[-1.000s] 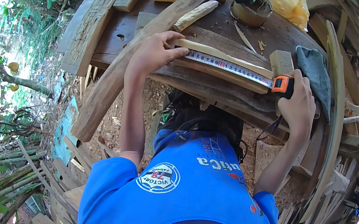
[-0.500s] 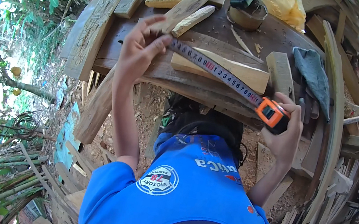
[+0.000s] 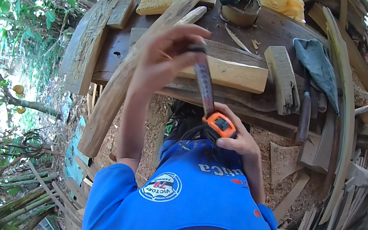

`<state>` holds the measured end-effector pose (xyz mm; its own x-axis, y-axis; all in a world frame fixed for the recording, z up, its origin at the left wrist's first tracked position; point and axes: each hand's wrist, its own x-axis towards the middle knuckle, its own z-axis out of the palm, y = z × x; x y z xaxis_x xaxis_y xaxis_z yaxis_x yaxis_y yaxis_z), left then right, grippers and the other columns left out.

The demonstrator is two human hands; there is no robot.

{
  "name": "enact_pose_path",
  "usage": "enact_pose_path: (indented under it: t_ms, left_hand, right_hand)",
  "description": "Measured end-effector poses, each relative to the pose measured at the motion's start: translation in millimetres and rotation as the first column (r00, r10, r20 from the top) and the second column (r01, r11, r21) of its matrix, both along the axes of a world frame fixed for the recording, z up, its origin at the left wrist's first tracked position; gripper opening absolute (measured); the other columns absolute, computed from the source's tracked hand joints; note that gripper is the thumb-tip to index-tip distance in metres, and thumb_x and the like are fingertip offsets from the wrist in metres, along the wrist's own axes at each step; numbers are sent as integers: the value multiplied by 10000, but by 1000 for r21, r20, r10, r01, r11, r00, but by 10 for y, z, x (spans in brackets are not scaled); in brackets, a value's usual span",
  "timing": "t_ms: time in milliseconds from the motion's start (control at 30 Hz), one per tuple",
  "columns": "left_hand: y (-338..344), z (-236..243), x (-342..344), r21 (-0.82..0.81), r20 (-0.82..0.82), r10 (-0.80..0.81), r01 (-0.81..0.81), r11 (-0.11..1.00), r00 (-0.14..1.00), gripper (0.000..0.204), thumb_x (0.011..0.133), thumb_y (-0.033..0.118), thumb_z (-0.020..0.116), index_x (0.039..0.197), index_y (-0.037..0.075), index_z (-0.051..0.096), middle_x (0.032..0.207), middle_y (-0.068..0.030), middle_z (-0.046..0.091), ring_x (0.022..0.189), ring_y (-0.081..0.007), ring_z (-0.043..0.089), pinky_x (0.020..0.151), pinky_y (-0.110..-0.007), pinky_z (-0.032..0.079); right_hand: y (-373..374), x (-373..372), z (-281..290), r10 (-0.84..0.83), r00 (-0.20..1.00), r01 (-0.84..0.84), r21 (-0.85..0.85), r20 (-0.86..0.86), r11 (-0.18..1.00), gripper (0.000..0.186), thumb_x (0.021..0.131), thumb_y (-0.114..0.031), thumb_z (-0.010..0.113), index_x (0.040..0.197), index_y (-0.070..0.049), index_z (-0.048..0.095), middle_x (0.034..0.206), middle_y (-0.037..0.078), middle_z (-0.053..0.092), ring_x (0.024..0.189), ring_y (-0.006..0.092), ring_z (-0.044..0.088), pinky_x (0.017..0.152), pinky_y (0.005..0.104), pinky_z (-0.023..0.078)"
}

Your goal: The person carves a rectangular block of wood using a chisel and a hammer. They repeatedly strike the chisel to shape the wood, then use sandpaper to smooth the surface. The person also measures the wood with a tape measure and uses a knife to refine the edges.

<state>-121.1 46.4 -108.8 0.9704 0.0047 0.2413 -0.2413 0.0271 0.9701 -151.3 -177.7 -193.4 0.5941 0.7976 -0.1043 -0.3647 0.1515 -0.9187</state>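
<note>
My right hand (image 3: 240, 141) is closed round the orange and black case of a tape measure (image 3: 222, 124), close in front of my blue shirt. A short length of its blade (image 3: 204, 85) stands out, running up to my left hand (image 3: 166, 59). The left fingers are somewhat blurred but pinch the blade's dark end. Behind the blade, a pale squared piece of wood (image 3: 236, 76) lies along the near side of the workbench (image 3: 137, 13). A long rough pole (image 3: 115, 92) slants behind my left forearm.
A short wooden block (image 3: 282, 77), a grey-blue cloth (image 3: 317, 59) and a wooden-handled tool (image 3: 304, 117) lie at the right. A round tin (image 3: 240, 14) with a dark green object on it stands at the back. Planks (image 3: 92, 42) border the left side.
My right hand has brought the tape measure left and toward my body, and the exposed blade is much shorter. My left hand has moved right, still pinching the blade's end.
</note>
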Motion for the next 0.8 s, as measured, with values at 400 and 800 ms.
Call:
enact_pose_path:
  t_ms: [400,800]
  left_hand:
    - [107,-29,231,-234,104,31,-6,972,994,308,793,-11,581,1094,-15,516,938,-109,596,864,-163,581,771,-267,483]
    - [126,-350,373,843,-86,-266,213,494,960,458,614,431,720,962,139,665,815,-111,626,736,-259,598,653,-351,461]
  right_hand:
    - [-274,-296,-281,-262,962,272,-283,72,920,582,576,-175,670,1115,-29,507,962,65,553,869,143,526,810,256,404]
    - [-773,-373,-249,-641,753,618,-175,-147,766,629,522,-199,619,1099,15,494,983,92,552,880,163,558,773,255,456]
